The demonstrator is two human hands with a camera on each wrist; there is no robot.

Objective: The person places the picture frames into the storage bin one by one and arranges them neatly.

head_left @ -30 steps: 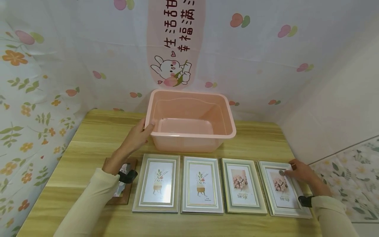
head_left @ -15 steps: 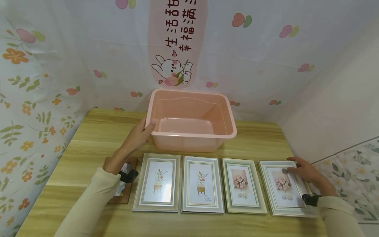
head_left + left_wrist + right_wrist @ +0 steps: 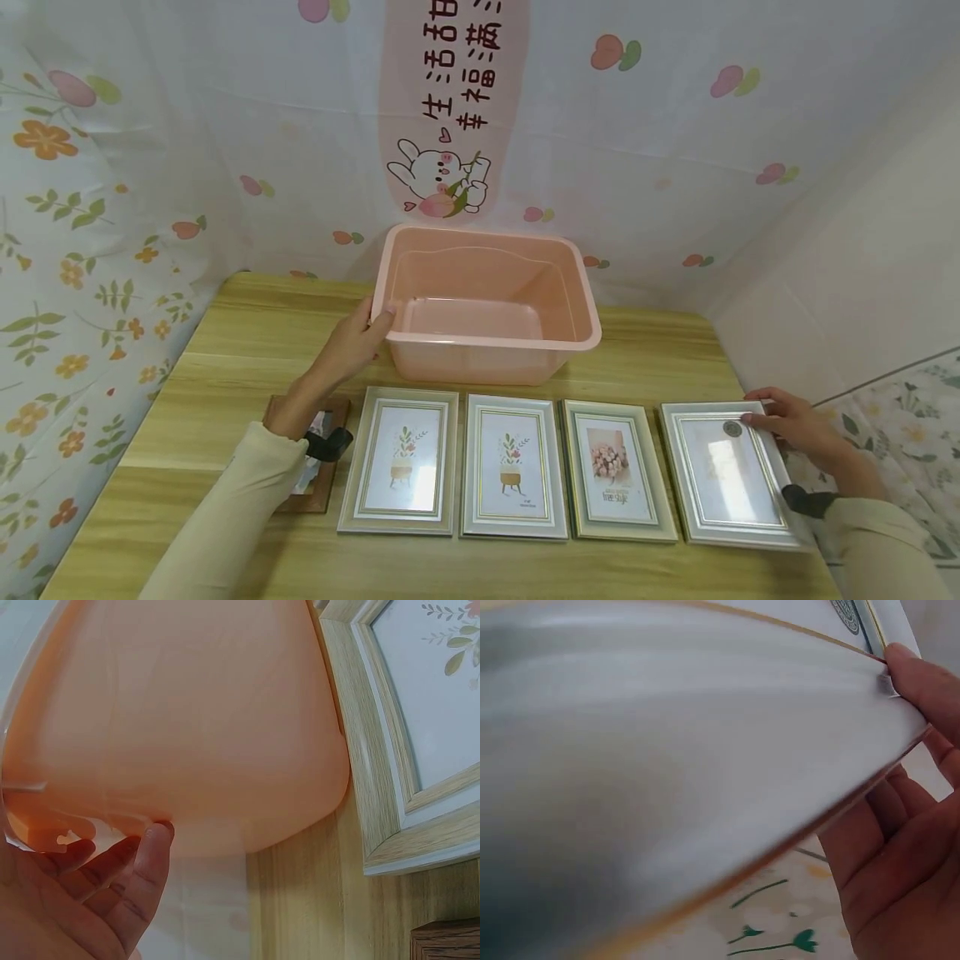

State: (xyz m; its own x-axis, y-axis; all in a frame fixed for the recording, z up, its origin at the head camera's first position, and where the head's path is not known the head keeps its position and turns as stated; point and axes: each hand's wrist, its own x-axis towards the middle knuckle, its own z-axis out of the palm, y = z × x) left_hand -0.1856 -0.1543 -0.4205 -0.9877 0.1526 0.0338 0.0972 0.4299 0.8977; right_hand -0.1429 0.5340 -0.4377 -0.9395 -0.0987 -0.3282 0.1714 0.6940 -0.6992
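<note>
At the right end of a row of picture frames, my right hand (image 3: 806,429) holds a silver-white picture frame (image 3: 690,479) by its right edge. In the right wrist view the thumb lies on top of that frame (image 3: 667,750), the other fingers beneath it. Its right side appears raised, and glare covers the picture. A round dark sticker (image 3: 732,428) marks its upper right. My left hand (image 3: 348,346) grips the left rim of a pink plastic basin (image 3: 495,342), whose inside shows bare. From the left wrist view, curled fingers (image 3: 154,855) reach under the rim of the basin (image 3: 195,735).
Left of the held frame lie a greenish-gold frame (image 3: 573,467), a white frame (image 3: 513,527) and a beige frame (image 3: 356,467). A brown frame (image 3: 324,487) is partly hidden under my left forearm. A patterned cloth (image 3: 300,167) hangs behind the wooden table (image 3: 195,392).
My right hand has shifted right, and the frame's right side has tilted up, bringing glare across its picture. The left hand and basin stay in place.
</note>
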